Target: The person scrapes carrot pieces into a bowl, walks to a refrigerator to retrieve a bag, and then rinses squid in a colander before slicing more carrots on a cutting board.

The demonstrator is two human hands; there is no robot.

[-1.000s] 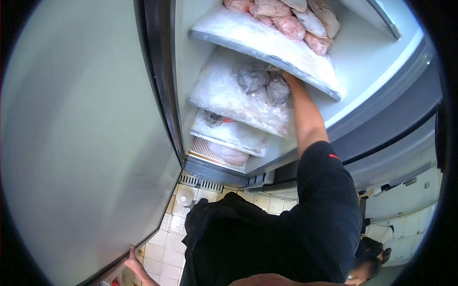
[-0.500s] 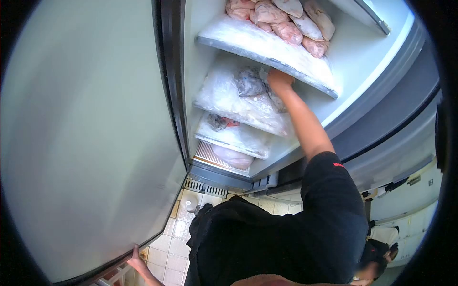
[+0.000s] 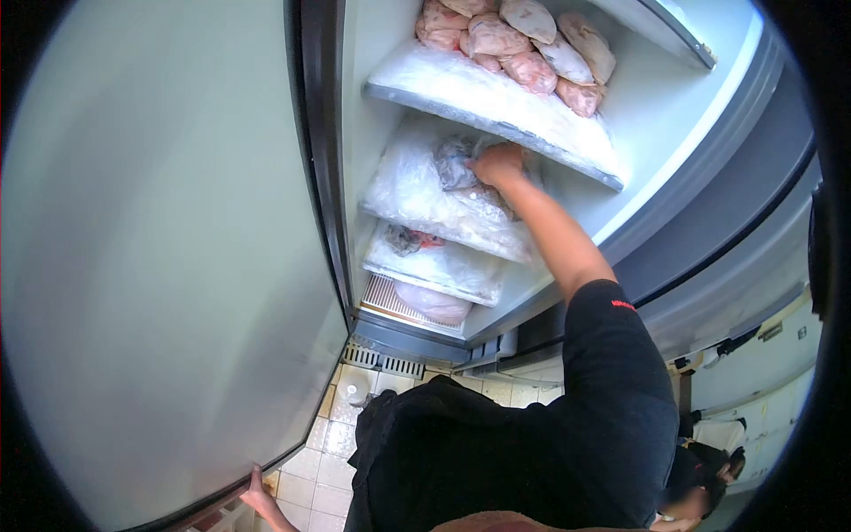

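White shelf (image 3: 496,121) overhangs R fingers (image 3: 484,168) nr grey bag (image 3: 453,165), grip unclear; L fingers (image 3: 256,474) hold door (image 3: 177,266).

A: Room, quick. Left side?
B: Big grey door (image 3: 168,266) is standing open, dark trim is edging it.
A: Middle?
B: Upright cabinet (image 3: 660,146), pale inside, frosty shelves (image 3: 496,127) are stacking up; bright, cool light is hitting the inner walls.
A: Floor?
B: Pale square tiles (image 3: 332,470) are running below, some shining; slotted grille (image 3: 381,361) is lying by the cabinet base.
A: Right?
B: Silver panel (image 3: 709,301) is curving past, pale wall (image 3: 784,377) is showing beyond, far right.
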